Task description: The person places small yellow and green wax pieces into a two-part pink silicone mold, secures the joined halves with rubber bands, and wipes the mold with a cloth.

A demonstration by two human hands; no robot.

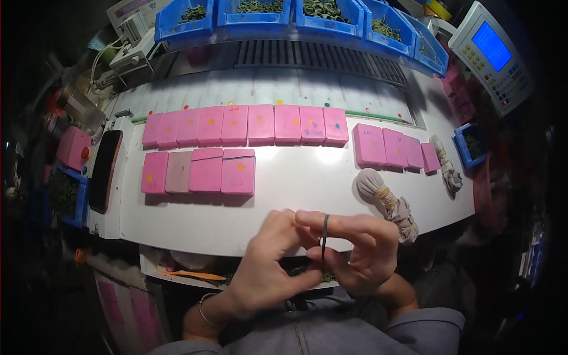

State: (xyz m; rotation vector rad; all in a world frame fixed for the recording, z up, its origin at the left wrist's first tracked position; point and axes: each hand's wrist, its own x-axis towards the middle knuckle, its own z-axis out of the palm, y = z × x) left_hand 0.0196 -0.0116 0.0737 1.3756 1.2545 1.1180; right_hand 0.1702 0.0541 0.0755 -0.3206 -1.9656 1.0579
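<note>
Both hands are close together in front of the table's near edge. A thin dark band [324,236], like a rubber band, loops around the index finger and thumb of my right hand [367,254], stretched upright between them. My left hand [266,254] is curled, its fingertips meeting those of the right. It is slightly blurred, and whatever sits between its fingertips is hidden. Beyond them, pink blocks [238,174] stand in a short row, two with a dark line across the top. To the right of the hands lies a tied cloth bundle [384,198].
A longer row of pink blocks [261,124] lies farther back, with smaller blocks [395,148] to its right. Blue bins [328,29] of green pieces line the back. A phone [106,171] lies left; a keypad device [494,56] stands right. Below the tabletop is an open drawer [148,269].
</note>
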